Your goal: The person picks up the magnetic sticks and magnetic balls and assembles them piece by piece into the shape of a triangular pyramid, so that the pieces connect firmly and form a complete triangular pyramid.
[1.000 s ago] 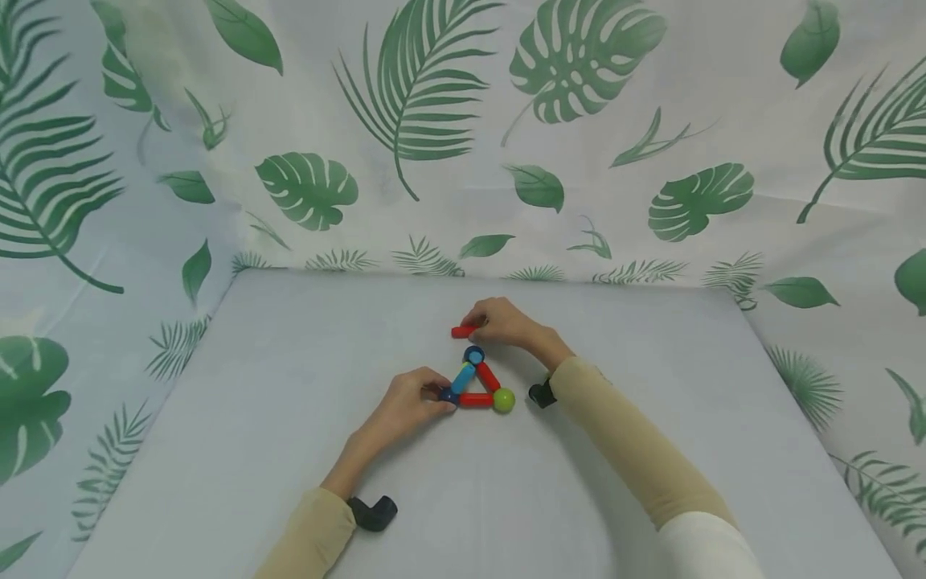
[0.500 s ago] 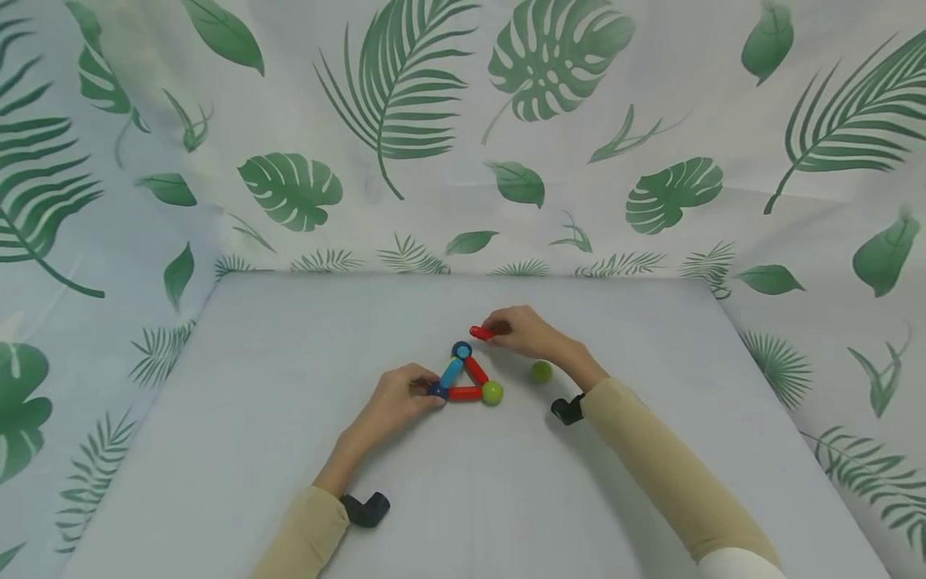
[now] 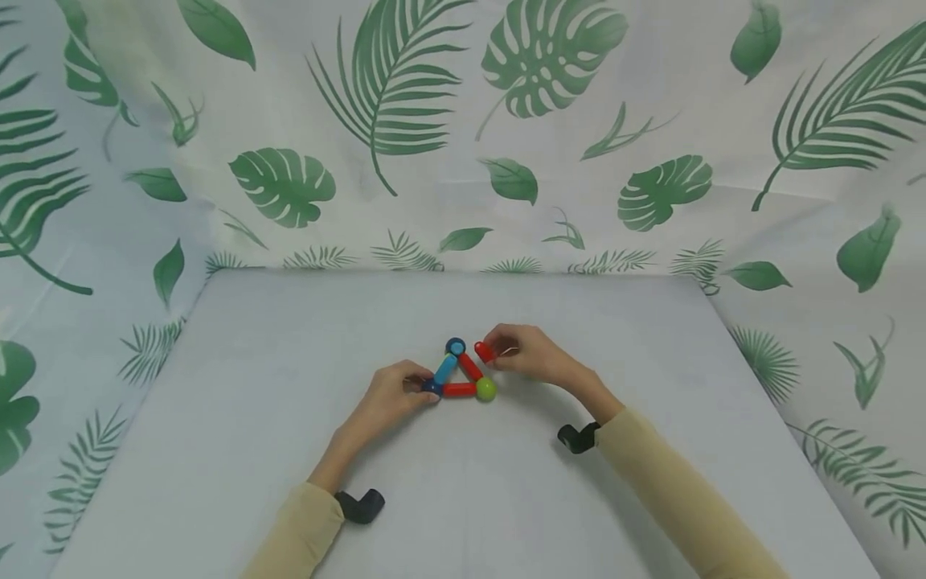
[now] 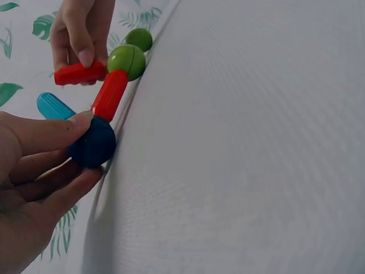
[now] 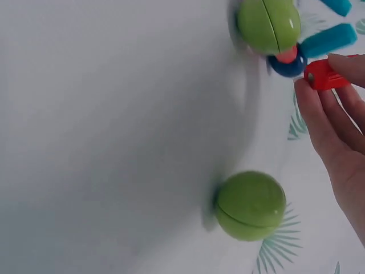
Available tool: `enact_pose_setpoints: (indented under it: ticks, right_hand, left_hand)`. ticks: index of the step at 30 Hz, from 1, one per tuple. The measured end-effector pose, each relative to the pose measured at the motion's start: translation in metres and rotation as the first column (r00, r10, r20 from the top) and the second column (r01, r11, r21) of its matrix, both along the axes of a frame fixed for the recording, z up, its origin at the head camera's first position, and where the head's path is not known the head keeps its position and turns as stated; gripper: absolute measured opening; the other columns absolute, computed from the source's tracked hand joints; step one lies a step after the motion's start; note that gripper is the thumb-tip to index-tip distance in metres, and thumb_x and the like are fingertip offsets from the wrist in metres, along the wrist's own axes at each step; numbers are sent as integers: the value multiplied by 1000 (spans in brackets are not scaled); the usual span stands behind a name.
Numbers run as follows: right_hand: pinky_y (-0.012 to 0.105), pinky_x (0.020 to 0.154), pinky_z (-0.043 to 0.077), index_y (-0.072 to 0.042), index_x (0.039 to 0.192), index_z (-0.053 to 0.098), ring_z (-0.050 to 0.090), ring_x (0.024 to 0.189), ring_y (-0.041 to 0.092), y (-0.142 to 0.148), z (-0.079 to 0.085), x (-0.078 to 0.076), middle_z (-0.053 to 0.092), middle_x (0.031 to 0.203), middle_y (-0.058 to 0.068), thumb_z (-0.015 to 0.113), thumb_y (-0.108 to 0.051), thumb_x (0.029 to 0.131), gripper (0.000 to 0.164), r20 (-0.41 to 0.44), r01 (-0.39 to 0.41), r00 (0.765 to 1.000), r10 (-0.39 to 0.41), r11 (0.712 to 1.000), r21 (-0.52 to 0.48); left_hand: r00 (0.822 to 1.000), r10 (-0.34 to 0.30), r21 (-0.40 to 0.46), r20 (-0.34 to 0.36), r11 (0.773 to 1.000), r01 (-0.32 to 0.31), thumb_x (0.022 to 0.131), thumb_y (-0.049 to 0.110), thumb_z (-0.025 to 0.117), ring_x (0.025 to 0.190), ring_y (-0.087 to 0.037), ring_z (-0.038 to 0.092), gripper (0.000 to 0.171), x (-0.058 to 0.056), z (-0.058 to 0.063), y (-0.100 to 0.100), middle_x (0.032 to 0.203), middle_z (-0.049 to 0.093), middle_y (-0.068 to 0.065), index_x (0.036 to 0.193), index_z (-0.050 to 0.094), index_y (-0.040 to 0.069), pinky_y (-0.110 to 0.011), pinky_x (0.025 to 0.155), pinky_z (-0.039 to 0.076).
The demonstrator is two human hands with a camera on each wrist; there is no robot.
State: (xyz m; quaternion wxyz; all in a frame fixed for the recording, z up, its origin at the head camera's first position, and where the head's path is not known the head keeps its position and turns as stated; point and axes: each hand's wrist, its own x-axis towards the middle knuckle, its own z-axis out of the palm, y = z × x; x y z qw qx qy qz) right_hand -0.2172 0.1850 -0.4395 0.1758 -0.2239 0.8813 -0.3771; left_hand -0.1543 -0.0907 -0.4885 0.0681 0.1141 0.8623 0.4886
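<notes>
A flat triangle of magnetic rods and balls lies on the table. My left hand (image 3: 391, 396) pinches its left dark blue ball (image 4: 94, 142) between thumb and fingers. A red rod (image 3: 460, 390) joins that ball to a green ball (image 3: 486, 390), and another red rod (image 3: 470, 367) runs up to the far dark blue ball (image 3: 456, 346). Light blue rods (image 5: 329, 40) stick up from the two blue balls. In my right hand (image 3: 531, 352) a loose red rod (image 3: 485, 351) is pinched by thumb and fingers, raised close beside the triangle's right side.
A loose green ball (image 5: 251, 205) rests on the table to the right of the triangle; my right hand hides it in the head view. The white table (image 3: 463, 498) ends at a leaf-printed curtain (image 3: 434, 104) at the back and sides.
My right hand has moved from behind the far blue ball to the triangle's right, turning the red rod from sideways to more upright. My left hand keeps holding the blue ball.
</notes>
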Motion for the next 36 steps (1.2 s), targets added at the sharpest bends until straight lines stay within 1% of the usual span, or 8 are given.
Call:
enact_pose_setpoints:
  ticks: [5, 8, 17, 22, 25, 28, 32, 36]
  right_hand:
    - [40, 96, 59, -8, 116, 67, 67, 104, 22, -6, -5, 8, 72, 112, 7, 73, -7, 92, 25, -1, 4, 1000, -4, 998, -61]
    - [38, 95, 60, -9, 117, 67, 68, 103, 20, -12, -7, 11, 72, 111, 6, 74, -10, 92, 26, 10, -6, 1000, 7, 998, -70]
    - [37, 94, 59, -10, 115, 68, 67, 100, 18, -19, -2, 17, 72, 108, 3, 73, -7, 91, 25, -17, -7, 1000, 6, 999, -38]
    - [35, 94, 59, -10, 115, 69, 68, 100, 17, -21, -6, 17, 73, 107, 3, 75, -10, 91, 24, -26, -31, 999, 30, 999, -32]
    - [33, 93, 59, -10, 114, 69, 68, 98, 16, -23, -9, 16, 73, 106, 2, 77, -12, 92, 24, -30, -41, 999, 41, 999, -26]
    - [34, 92, 60, -10, 113, 70, 68, 97, 15, -23, -9, 17, 73, 105, 2, 78, -12, 91, 24, -36, -36, 999, 35, 999, -23]
    - [37, 94, 60, -10, 115, 69, 67, 98, 16, -18, -10, 19, 73, 106, 2, 76, -11, 92, 24, -44, -35, 998, 33, 999, -26]
    - [39, 96, 59, -8, 118, 69, 67, 101, 18, -9, -7, 22, 72, 110, 4, 73, -11, 94, 24, -82, -37, 996, 33, 998, -41]
  left_hand:
    - [1000, 0, 2, 16, 1000, 0, 85, 9, 83, 97, -17, 72, 32, -2, 2, -3, 111, 74, -6, 115, 73, 6, -35, 88, 61]
    - [1000, 8, -4, 17, 1000, -8, 85, 10, 83, 98, -18, 72, 32, -3, 4, -4, 112, 74, -7, 115, 73, 6, -35, 89, 61]
    - [1000, 7, 23, 30, 1000, -7, 86, 9, 83, 98, -19, 73, 32, -4, 4, -4, 113, 74, -8, 116, 72, 5, -36, 90, 61]
    - [999, 13, 38, 38, 999, -14, 85, 8, 83, 98, -20, 73, 31, -2, 3, -5, 112, 74, -9, 115, 72, 4, -37, 90, 61]
    - [999, 13, 44, 43, 999, -15, 85, 8, 83, 98, -19, 74, 31, -1, 1, -6, 111, 74, -8, 114, 73, 4, -36, 89, 61]
    - [999, 6, 39, 34, 999, -7, 85, 9, 83, 97, -19, 74, 31, -2, -2, -5, 111, 74, -8, 115, 72, 4, -35, 88, 61]
    - [999, -3, 34, 33, 999, 2, 86, 9, 83, 97, -18, 73, 31, -2, -2, -3, 111, 74, -8, 115, 72, 4, -35, 88, 61]
    - [999, -2, 34, 36, 999, 1, 86, 9, 83, 96, -17, 73, 31, -2, -2, -1, 111, 74, -7, 115, 72, 4, -35, 89, 61]
